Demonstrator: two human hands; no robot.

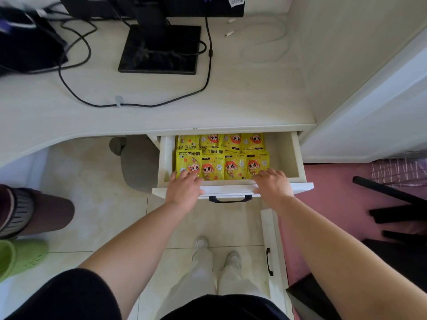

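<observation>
A white drawer (298, 155) stands pulled out from under the desk, with a dark handle (230, 199) on its front. It is packed with several yellow hand-warmer packets (232, 155) printed with a red-haired cartoon figure, lying in overlapping rows. My left hand (184, 189) reaches over the drawer's front edge, its fingers lying on the packets at the near left. My right hand (273, 183) does the same at the near right, fingertips touching the packet there. Neither hand plainly holds a packet.
The white desk (161, 112) above carries a black monitor stand (159, 49) and loose black cables (138, 103). A grey bin (136, 162) sits under the desk. A cabinet door (270, 250) hangs open below the drawer. Another person's green shoe (20, 257) is at left, black chair legs (392, 204) at right.
</observation>
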